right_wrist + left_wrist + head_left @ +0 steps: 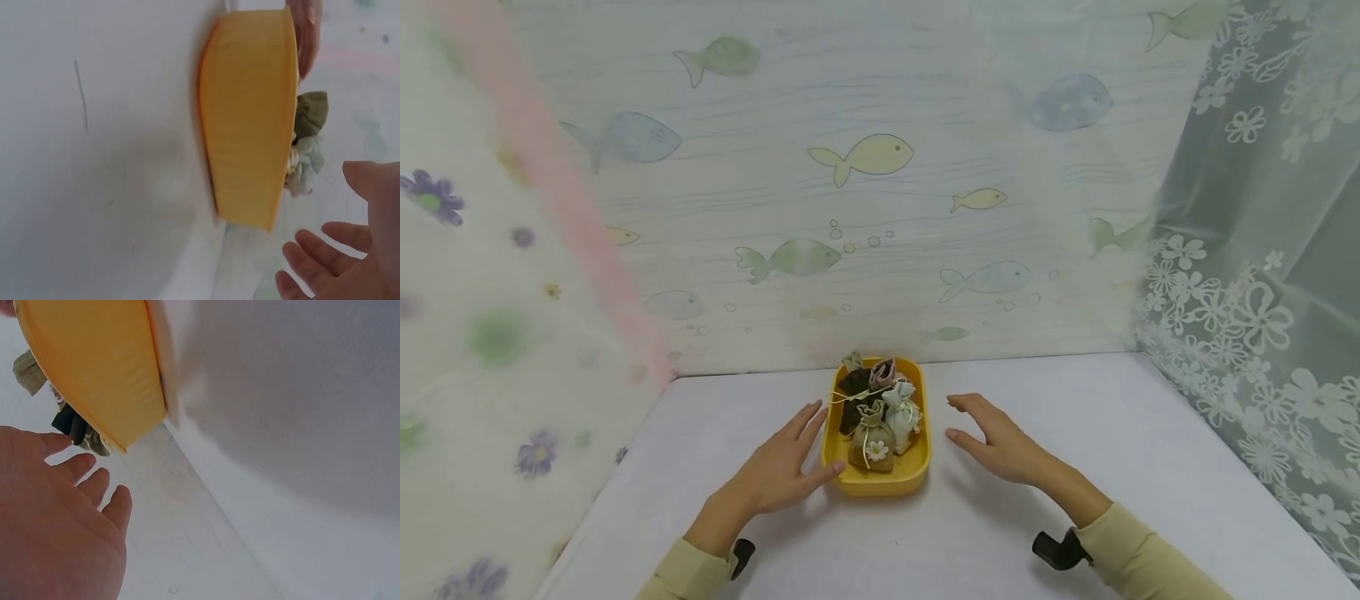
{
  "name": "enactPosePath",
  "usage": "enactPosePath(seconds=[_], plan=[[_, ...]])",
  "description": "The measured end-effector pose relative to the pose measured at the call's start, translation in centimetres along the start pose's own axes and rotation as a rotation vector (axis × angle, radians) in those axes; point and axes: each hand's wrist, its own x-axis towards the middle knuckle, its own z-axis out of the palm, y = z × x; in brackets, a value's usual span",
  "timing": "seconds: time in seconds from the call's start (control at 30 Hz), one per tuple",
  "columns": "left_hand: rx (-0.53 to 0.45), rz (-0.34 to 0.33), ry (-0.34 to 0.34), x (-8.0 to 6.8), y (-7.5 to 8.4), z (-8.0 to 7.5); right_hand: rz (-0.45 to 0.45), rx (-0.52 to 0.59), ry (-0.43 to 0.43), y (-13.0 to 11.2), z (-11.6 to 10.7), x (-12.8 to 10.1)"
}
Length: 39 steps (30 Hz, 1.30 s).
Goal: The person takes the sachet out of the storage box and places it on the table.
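A yellow tray (910, 472) sits on the white table near the back wall and holds several small drawstring pouches: a tan one with a white flower (872, 445), a pale green one (901, 412), a dark brown one (854, 393). My left hand (786, 463) lies flat with straight fingers just left of the tray, its thumb at the tray's front corner. My right hand (992, 437) hovers with relaxed fingers to the right of the tray, a short gap away. The tray's outer wall (94, 369) fills the left wrist view, and the same tray (250, 131) shows in the right wrist view.
The white table (1075, 433) is walled by a fish-print panel (865, 158) at the back, a flower-print sheet (490, 333) on the left and a lace curtain (1255, 308) on the right.
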Motion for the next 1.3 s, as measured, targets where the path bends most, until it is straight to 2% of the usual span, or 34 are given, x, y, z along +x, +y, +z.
enactPosePath(seconds=[0.27, 0.63, 1.1, 1.3], plan=[[-0.016, 0.024, 0.003, -0.4, 1.0, 0.7, -0.028, 0.045, 0.009, -0.4, 1.2, 0.6], [-0.017, 0.043, 0.0, -0.7, 1.9, 1.2, -0.115, 0.093, 0.033, -1.6, 2.3, 1.7], [0.003, 0.022, 0.011, -0.7, 1.7, 2.3, -0.154, 0.121, 0.044, -3.2, 4.3, 3.3], [0.006, 0.031, -0.006, -0.5, 1.6, 2.1, -0.155, 0.11, 0.082, -3.6, 5.4, 4.1]])
